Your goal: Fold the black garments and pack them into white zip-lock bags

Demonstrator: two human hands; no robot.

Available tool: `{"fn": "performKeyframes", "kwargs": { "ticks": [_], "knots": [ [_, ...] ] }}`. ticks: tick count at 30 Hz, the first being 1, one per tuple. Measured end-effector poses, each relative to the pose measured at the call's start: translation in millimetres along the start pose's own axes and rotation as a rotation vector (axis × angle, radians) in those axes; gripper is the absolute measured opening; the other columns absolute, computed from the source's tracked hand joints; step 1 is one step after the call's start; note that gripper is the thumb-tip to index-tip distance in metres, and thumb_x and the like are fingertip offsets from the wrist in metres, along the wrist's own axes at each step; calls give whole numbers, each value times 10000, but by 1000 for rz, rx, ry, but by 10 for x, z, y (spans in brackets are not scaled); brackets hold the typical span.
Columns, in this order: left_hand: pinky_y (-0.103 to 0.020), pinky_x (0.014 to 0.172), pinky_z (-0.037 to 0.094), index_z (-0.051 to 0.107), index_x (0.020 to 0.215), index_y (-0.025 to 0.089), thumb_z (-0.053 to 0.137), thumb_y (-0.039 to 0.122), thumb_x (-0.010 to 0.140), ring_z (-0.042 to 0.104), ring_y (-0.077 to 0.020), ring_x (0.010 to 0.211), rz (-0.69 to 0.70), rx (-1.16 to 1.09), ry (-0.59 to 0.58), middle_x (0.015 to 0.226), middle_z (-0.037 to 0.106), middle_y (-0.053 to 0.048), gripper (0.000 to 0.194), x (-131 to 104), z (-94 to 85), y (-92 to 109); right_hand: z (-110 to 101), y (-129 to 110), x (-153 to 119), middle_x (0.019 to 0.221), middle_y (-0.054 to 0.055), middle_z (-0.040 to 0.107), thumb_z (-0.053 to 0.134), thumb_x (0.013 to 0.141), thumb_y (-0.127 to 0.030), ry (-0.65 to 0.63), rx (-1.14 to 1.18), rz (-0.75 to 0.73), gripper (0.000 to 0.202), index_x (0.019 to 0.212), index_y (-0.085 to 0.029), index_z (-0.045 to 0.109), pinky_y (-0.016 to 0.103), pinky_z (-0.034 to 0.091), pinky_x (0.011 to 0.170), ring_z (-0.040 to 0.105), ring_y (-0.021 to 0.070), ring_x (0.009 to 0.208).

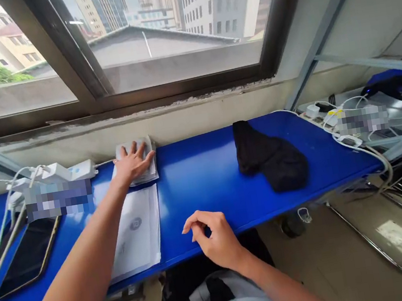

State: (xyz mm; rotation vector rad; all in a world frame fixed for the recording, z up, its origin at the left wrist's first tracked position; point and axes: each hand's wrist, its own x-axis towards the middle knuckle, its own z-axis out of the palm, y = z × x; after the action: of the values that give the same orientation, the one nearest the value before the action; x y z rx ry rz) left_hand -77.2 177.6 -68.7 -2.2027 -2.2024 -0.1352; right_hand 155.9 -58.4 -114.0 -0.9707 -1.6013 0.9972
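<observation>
My left hand lies flat with fingers spread on a small stack of pale, thin packets or sheets near the wall; what they are exactly is unclear. Just in front of it, a clear document sleeve with white paper reaches to the table's front edge, partly hidden by my left forearm. My right hand hovers by the front edge of the blue table, fingers curled towards the thumb, with nothing visible in them. Farther right, a crumpled black cloth item rests on the tabletop.
A dark smartphone lies at the left, beside white chargers and cables. More plugs and cables sit on the right, past a grey metal frame bar. A window stands behind the table. A metal-framed chair is at lower right.
</observation>
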Motion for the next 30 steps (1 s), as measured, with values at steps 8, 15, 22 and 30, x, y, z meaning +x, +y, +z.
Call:
{"fn": "performKeyframes", "kwargs": {
  "ticks": [8,15,22,30],
  "knots": [
    [-793,1151,205,188,1683,332,387,721,960,-6,-492,1596,-16,-92,-82,1772,23,-100,845,-18,-338,-59,-1058,-3,310,917,53,789,573,917,-238,227,-225,11,207,905,-214,778,307,562,765,737,206,838],
    [-538,1265,252,506,1511,115,557,329,977,403,-305,1471,151,-692,443,1587,480,-148,578,-270,-686,397,-2690,249,1043,1043,239,741,752,780,-191,333,-1115,577,179,947,-127,761,504,543,889,705,401,1049],
    [-509,1062,512,395,1591,179,803,579,783,589,-379,1347,488,-924,-142,1544,527,-230,989,-1288,-142,1448,-1938,-117,1199,1224,123,722,620,841,-135,226,-641,96,382,1219,-183,651,278,586,673,723,150,653],
    [-342,860,535,741,1062,156,667,425,911,686,-248,966,541,-1151,145,989,746,-78,316,-1093,-754,1619,-1675,-1157,1259,1093,70,763,910,710,-346,-181,10,-142,472,1117,-195,725,353,652,848,772,231,943]
  ]
}}
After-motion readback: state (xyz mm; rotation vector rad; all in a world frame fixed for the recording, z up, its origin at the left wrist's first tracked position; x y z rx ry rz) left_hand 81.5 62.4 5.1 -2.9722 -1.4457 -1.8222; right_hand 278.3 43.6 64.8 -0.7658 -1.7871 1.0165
